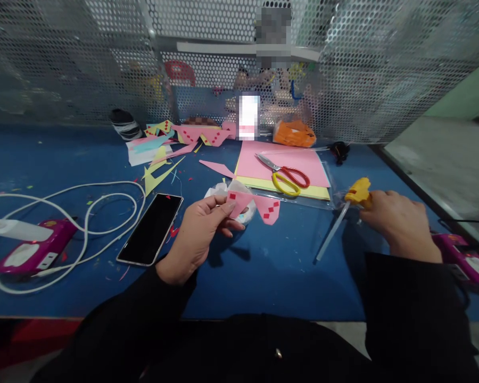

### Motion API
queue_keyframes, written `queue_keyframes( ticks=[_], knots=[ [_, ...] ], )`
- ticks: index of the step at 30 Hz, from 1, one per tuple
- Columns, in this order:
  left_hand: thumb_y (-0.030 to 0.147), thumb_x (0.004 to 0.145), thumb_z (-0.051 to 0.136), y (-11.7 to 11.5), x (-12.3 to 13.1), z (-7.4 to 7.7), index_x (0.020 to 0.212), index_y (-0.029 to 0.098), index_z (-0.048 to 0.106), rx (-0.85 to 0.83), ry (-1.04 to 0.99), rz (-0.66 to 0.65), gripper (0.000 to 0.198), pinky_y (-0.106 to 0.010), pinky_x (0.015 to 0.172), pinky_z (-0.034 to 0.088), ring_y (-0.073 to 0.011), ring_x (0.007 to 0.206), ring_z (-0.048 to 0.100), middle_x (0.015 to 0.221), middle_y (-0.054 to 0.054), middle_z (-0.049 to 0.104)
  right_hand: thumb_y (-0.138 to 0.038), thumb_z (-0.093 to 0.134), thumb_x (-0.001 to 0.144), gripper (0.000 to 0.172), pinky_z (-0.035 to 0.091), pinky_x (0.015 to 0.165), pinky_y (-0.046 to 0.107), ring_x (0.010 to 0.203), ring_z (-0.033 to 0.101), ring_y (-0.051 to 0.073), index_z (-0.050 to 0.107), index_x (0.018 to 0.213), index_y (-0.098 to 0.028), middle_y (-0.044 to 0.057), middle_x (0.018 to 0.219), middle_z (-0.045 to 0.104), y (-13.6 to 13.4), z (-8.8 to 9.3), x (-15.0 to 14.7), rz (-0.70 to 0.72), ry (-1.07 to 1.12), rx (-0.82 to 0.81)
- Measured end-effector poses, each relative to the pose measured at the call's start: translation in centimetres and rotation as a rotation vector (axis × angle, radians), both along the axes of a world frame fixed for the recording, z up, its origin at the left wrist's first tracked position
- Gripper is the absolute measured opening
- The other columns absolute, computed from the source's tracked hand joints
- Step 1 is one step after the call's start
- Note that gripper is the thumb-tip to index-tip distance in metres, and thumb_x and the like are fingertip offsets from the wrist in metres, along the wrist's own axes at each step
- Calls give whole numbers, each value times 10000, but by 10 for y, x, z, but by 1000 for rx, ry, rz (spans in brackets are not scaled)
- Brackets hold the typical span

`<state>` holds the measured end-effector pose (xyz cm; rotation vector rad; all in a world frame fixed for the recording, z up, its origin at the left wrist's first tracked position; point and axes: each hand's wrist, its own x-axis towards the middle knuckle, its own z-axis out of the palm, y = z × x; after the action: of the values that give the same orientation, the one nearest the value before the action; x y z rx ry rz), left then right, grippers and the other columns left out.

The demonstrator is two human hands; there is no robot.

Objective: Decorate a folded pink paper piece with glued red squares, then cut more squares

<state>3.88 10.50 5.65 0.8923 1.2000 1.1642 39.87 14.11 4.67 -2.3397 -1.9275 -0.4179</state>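
My left hand (pixel 199 231) pinches a pink paper cutout (pixel 268 208) between thumb and fingers. Its pointed shapes carry small red diamonds, and it is held above the blue table. Partly behind it lies a crumpled white piece (pixel 245 215) that I cannot make out fully. My right hand (pixel 399 223) is closed around a yellow glue gun (pixel 358 192), whose grip is mostly hidden by the hand. From it a translucent glue stick (pixel 330 236) slants down to the left. Scissors (pixel 285 173) with one red and one yellow handle lie on pink and yellow paper sheets (pixel 295 154) in a clear sleeve.
A black phone (pixel 150 229) lies left of my left hand. White cable (pixel 85 223) loops around a purple power strip (pixel 35 247); another power strip (pixel 465 258) is at right. Paper scraps (pixel 159 173), finished cutouts (pixel 201 135) and an orange bundle (pixel 294 133) sit before a perforated metal screen (pixel 207 69).
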Motion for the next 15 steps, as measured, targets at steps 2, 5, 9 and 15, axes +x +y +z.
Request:
queue_keyframes(
  ticks=[2,5,9,15],
  knots=[
    [319,756,816,0,0,1,806,168,712,-7,-16,5,190,-191,438,459,-120,539,682,736,-13,718,-206,605,765,101,291,645,412,716,593,296,587,667,-224,173,773,657,-1,1,-1,7,29,25],
    [312,742,824,1,1,1,807,165,702,-17,-26,13,202,-192,442,462,-125,539,685,694,4,698,-243,626,769,55,289,674,438,809,607,335,654,768,-196,204,856,667,-1,4,-3,-17,96,113],
    [315,745,817,1,1,0,847,166,706,-13,-26,-1,212,-182,463,474,-120,562,696,712,-2,727,-260,687,708,236,298,684,476,908,610,377,677,923,-164,275,989,664,7,8,-5,-93,276,292],
    [290,765,803,-1,1,2,916,168,718,-13,-48,-6,213,-171,514,503,-123,619,714,694,0,739,-369,525,892,216,464,607,395,798,699,287,661,927,-205,157,901,729,-6,10,-51,91,788,402]
  ],
)
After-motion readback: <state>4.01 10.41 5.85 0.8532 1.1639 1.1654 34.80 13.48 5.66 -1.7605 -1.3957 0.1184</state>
